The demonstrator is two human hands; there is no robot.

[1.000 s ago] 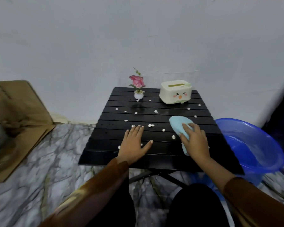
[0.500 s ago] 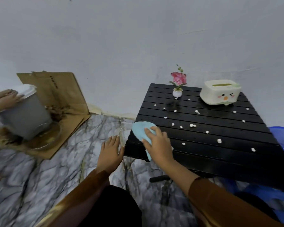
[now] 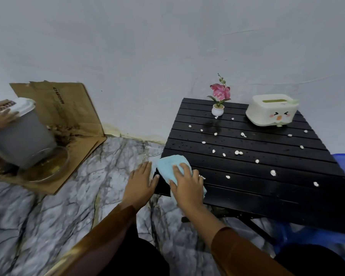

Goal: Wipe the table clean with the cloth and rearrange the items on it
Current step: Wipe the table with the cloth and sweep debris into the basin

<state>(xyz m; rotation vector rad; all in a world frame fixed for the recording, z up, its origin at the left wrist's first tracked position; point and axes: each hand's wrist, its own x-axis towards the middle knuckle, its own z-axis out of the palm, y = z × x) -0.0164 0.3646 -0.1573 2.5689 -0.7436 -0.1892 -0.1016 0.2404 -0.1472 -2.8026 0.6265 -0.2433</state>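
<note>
The cloth (image 3: 172, 167) lies on the near left corner of the black surface (image 3: 267, 166), pressed flat by the right hand (image 3: 187, 186). The left hand (image 3: 140, 183), fingers straight, waits beside the edge. To do well, sweep the white crumbs (image 3: 238, 152) slowly toward this hand, keeping even pressure.

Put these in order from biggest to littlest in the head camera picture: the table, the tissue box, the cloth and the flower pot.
1. Table, by far the biggest.
2. Tissue box and cloth look about alike; the cloth is nearer the camera and partly under the right hand, so I won't rank them.
3. Flower pot, the littlest.
</note>
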